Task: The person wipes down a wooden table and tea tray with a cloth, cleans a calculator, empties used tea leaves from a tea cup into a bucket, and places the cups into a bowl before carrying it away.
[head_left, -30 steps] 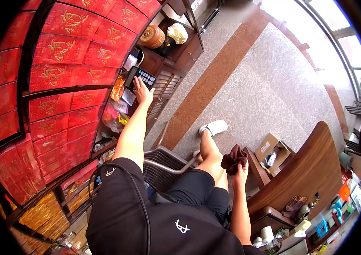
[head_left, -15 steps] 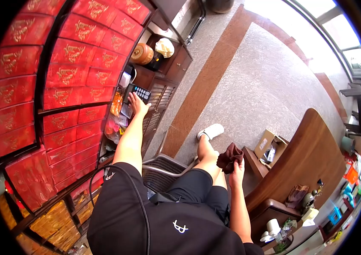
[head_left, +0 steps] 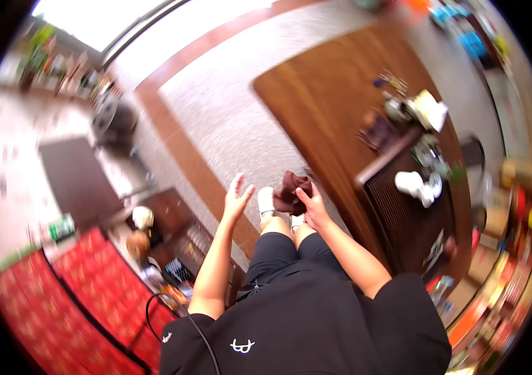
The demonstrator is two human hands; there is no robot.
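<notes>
A crumpled dark brown cloth point(head_left: 289, 192) hangs from my right hand point(head_left: 314, 207), its thumb and fingers closed on one side of it. Raised to the left of the cloth, my left hand point(head_left: 237, 201) is empty, with fingers apart. Below and left of that hand, a dark device with rows of light keys point(head_left: 178, 270) lies on the cabinet; its exact kind is blurred. The brown wooden table point(head_left: 316, 94) stands just beyond and right of my right hand.
On the table side are a ribbed tea tray point(head_left: 391, 206), white cups point(head_left: 411, 184) and a folded brown cloth point(head_left: 380, 132). Red boxes point(head_left: 91, 275) fill the lower left. A wooden cabinet point(head_left: 169, 215) and a dark round bin-like object point(head_left: 114, 122) stand left.
My view has swung right toward the table. My left hand has left the keyed device and is up in front of me, empty. My right hand still holds the brown cloth.
</notes>
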